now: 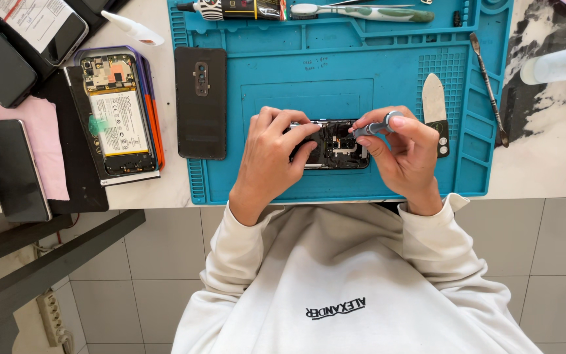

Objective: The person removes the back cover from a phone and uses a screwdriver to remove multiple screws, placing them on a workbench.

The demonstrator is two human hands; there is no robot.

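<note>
On the blue mat [473, 131], the left hand [271, 157] pinched the opened phone [333, 145] steady while the right hand [406, 149] gripped a grey screwdriver [376, 127] over it, best kept upright with light pressure.

Off-white long-sleeved sweatshirt [355, 282], loose fit. Ribbed cuffs pushed back at both wrists. Small dark printed lettering across the chest. Both hands bare, no rings or watch.

Two opened phones [332, 144] [118, 115], one blue mat [342, 65], two hands [271, 154] [406, 152].
</note>
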